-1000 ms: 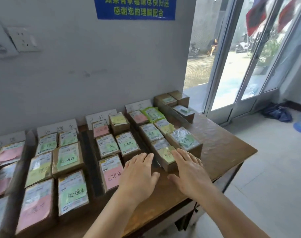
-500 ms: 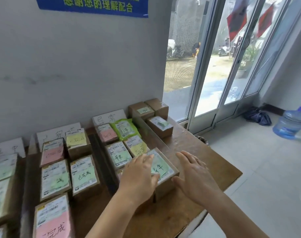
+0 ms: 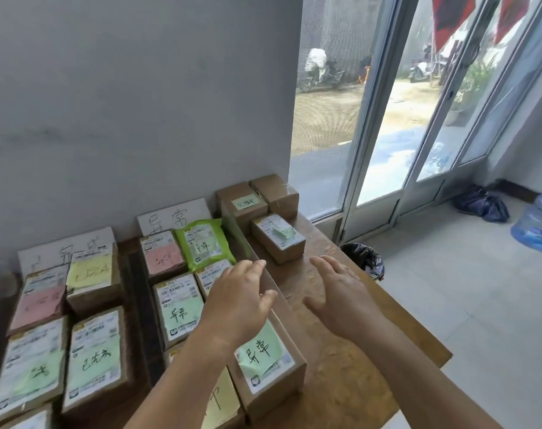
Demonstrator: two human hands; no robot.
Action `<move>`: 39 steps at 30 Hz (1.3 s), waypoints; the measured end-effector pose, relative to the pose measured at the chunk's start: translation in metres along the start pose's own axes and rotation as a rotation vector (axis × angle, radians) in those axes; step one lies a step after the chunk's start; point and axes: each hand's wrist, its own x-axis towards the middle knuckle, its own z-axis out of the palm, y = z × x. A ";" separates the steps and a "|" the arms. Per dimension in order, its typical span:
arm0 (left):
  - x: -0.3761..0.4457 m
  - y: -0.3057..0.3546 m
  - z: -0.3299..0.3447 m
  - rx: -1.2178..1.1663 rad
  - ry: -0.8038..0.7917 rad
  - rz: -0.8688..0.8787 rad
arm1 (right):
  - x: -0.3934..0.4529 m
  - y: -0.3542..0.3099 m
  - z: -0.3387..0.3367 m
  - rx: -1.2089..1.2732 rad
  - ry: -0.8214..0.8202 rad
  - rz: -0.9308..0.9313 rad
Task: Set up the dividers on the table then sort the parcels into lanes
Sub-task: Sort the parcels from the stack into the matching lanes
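Observation:
Several labelled cardboard parcels lie in rows on the wooden table, split by a dark divider strip and a clear divider panel. My left hand hovers with straight fingers over the parcels of the right lane, above a box with a green note. My right hand is held flat, fingers spread, just right of the clear panel over bare wood. Neither hand holds anything. A green bag parcel lies further back.
White lane signs lean on the grey wall. Three boxes stand at the table's far right corner. A bin with a dark bag stands beside the table; a water jug sits by the glass doors.
The view has swung right and closer. Both hands have moved forward along the right lane, now flanking the clear divider panel, still holding nothing.

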 end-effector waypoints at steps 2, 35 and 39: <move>0.015 0.008 0.003 -0.007 0.013 -0.029 | 0.023 0.009 -0.002 0.000 -0.018 -0.031; 0.211 0.039 0.144 -0.446 0.165 -0.890 | 0.248 0.106 0.061 0.395 -0.325 -0.127; 0.208 0.048 0.138 -0.531 0.278 -0.961 | 0.238 0.109 0.058 0.478 -0.283 -0.124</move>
